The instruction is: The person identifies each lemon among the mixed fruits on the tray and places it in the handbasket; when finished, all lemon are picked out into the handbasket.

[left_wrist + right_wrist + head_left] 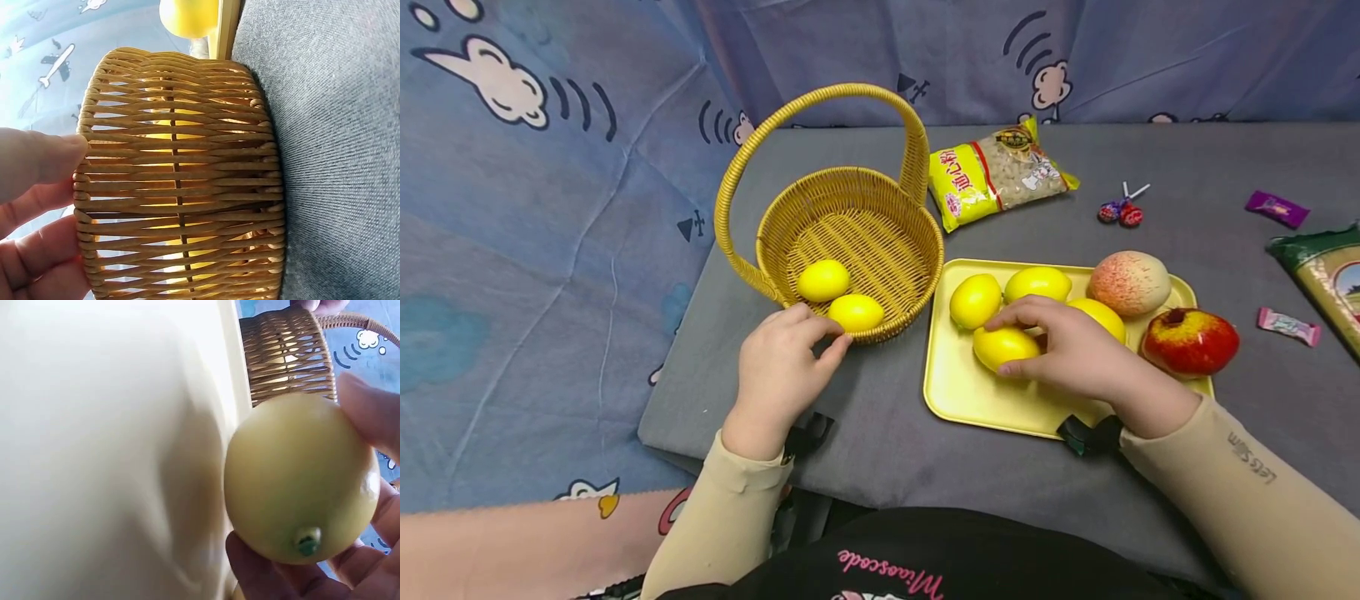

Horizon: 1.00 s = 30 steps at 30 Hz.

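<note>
My left hand [784, 371] holds the near rim of a yellow wicker basket [925, 279], its thumb and fingertips right at the woven edge [81, 181]. Inside the basket lie two lemons, one lemon [823, 281] behind the other lemon [856, 313]. Over a pale yellow tray [970, 400], my right hand [1067, 346] grips a lemon [1000, 346] between thumb and fingers; its green-tipped end [307, 540] faces the right wrist camera. Close by on the tray are more lemons: one at the left [976, 301], one at the back [1037, 284] and one partly behind my hand [1101, 317].
A peach [1130, 283] and a red apple [1190, 342] occupy the tray's right side. Behind stands a bag of pasta [996, 175], with two lollipops [1122, 212] to its right. Farther right are a purple wrapped sweet [1277, 208], a pink one [1288, 326] and another bag [1326, 275].
</note>
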Available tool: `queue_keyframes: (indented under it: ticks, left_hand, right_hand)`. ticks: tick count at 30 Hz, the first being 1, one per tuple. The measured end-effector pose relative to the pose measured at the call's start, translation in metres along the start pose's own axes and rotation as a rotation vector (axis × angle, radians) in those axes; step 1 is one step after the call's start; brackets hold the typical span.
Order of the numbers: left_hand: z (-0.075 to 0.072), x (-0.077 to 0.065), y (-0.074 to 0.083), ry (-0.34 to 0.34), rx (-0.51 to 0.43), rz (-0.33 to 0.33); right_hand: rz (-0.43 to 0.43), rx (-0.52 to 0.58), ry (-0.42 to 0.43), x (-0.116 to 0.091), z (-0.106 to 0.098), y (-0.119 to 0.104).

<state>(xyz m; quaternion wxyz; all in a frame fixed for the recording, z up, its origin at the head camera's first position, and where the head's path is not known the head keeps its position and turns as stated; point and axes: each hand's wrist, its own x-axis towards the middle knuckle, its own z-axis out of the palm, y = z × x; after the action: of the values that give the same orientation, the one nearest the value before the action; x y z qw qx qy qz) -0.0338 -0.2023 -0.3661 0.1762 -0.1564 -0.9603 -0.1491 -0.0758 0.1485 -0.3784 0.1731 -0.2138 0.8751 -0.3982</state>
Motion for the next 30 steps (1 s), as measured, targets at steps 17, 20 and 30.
queue_keyframes:
  ticks: [17, 20, 30]
  left_hand:
    - [-0.002, 0.002, -0.001, 0.009, 0.000, 0.005]
    - [-0.002, 0.002, -0.002, 0.012, 0.005, 0.005]
    - [-0.002, 0.000, -0.002, -0.001, 0.015, 0.014]
  right_hand:
    - [-0.080, 0.188, 0.061, 0.041, -0.015, -0.056]
    - [-0.119, 0.219, 0.067, 0.057, -0.014, -0.068]
    - [-0.167, 0.215, -0.003, 0.101, 0.006, -0.090]
